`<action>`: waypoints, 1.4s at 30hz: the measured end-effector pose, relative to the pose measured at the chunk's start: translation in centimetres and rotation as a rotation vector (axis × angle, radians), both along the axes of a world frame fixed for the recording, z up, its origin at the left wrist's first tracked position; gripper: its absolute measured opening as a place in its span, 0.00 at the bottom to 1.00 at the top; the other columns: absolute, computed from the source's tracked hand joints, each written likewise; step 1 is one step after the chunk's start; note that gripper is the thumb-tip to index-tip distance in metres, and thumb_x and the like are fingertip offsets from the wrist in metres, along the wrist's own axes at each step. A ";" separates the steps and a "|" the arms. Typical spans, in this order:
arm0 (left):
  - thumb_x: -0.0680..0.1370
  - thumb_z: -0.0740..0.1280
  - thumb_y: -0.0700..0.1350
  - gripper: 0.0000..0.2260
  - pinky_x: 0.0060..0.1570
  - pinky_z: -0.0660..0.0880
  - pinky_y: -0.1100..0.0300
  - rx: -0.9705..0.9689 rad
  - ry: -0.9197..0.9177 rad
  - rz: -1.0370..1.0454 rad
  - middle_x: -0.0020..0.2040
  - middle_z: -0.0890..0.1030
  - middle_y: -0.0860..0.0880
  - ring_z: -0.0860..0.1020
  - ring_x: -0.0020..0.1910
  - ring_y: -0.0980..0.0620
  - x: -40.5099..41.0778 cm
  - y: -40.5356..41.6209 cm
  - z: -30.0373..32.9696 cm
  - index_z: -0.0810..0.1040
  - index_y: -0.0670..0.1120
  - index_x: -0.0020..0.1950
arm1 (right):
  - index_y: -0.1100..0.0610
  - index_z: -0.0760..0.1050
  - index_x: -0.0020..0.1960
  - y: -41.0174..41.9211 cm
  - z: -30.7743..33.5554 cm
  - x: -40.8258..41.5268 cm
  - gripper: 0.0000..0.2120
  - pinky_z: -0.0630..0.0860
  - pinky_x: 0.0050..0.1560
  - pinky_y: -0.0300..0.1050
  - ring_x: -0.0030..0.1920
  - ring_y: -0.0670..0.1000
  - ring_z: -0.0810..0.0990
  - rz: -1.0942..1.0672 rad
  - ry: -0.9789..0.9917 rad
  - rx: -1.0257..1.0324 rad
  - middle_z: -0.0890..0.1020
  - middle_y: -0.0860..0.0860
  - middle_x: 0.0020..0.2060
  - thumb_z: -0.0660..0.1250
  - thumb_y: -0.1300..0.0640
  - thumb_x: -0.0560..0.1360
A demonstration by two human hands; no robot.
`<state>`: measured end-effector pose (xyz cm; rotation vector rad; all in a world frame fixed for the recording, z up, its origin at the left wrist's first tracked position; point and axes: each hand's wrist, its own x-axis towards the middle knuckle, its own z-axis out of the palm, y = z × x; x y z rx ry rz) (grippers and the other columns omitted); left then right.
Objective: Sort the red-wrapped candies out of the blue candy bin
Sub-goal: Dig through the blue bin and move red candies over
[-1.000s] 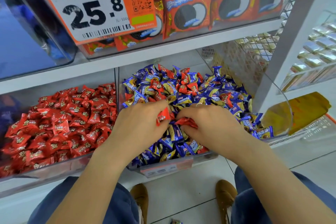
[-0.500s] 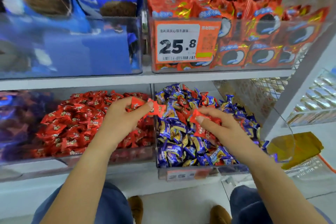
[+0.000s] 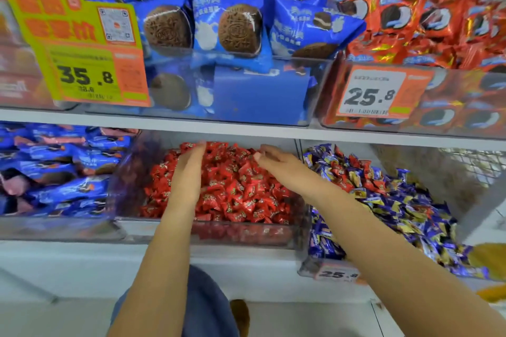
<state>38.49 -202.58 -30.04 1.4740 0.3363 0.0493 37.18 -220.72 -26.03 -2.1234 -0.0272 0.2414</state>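
Both hands over the red candy bin (image 3: 208, 232), middle of the lower shelf. Left hand (image 3: 189, 172) reaches deep toward the back of the heap, fingers straight and together, grip wide, nothing visibly held. Right hand (image 3: 276, 163) comes in from the right, fingers loosely extended over the pile; the fingertips are blurred, so I cannot tell whether a candy sits between them.

Blue candy bin (image 3: 336, 272) stands just beside, to the right. Red-wrapped candies (image 3: 346, 169) show scattered among the blue wrappers (image 3: 397, 208), mostly on the upper left part of that heap, some half buried.

Handling, as judged: each piece small and light, a firm core inside crinkly, glossy film with twisted or flared ends. Slippery on the flat faces; likely to slide off a loose heap if nudged. Best hold is a fingertip pinch across the body or on a wrapper tail. Several can be gathered in one palm.
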 end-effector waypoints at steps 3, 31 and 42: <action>0.75 0.61 0.62 0.15 0.63 0.69 0.49 -0.065 -0.021 0.128 0.52 0.80 0.56 0.76 0.56 0.52 0.4 0.9 0.2 0.78 0.54 0.53 | 0.51 0.72 0.67 -1.0 0.5 -1.1 0.19 0.66 0.68 0.45 0.66 0.49 0.72 0.038 -0.121 -0.100 0.75 0.48 0.65 0.61 0.47 0.79; 0.77 0.68 0.46 0.16 0.55 0.74 0.53 1.516 -0.432 -0.930 0.59 0.74 0.47 0.74 0.57 0.47 -2.0 -22.3 2.2 0.73 0.49 0.64 | 0.52 0.78 0.60 -23.5 -1.7 -6.6 0.12 0.71 0.52 0.40 0.53 0.49 0.78 -0.291 -0.250 -0.501 0.81 0.48 0.55 0.64 0.58 0.77; 0.73 0.71 0.42 0.11 0.40 0.72 0.67 1.053 -0.373 -0.803 0.44 0.81 0.57 0.78 0.39 0.57 -0.3 -19.7 4.0 0.77 0.58 0.47 | 0.48 0.63 0.74 -21.5 -4.2 -3.4 0.28 0.72 0.50 0.44 0.56 0.55 0.77 -0.045 -0.187 -0.615 0.79 0.54 0.59 0.67 0.55 0.76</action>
